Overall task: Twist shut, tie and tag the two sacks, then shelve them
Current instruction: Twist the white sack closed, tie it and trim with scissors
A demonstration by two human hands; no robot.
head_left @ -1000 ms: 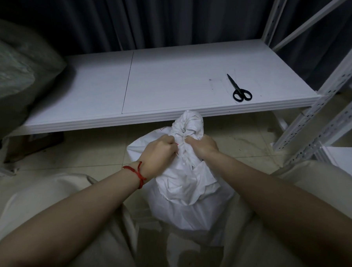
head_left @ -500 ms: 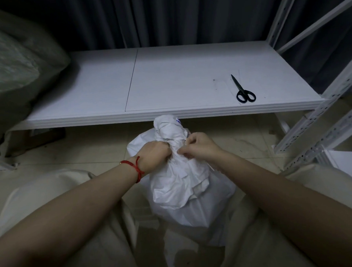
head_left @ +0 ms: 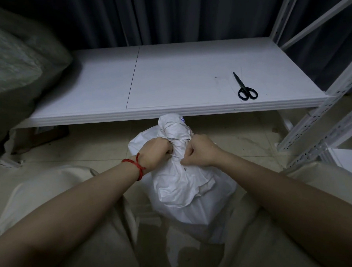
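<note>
A grey-green sack (head_left: pixel 14 66) lies on the shelf's (head_left: pixel 179 88) left end. On the floor between the knees stands the white sack (head_left: pixel 186 186); the left hand (head_left: pixel 155 152) and right hand (head_left: pixel 200 152) grip its twisted neck, fists closed. Scissors (head_left: pixel 245 89) lie at right.

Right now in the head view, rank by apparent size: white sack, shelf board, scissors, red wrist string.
1. shelf board, spans most of the frame
2. white sack, though it sits nearer the camera, so its true size against the board is unsure
3. scissors
4. red wrist string, close in look to the scissors; ranking unsure
</note>
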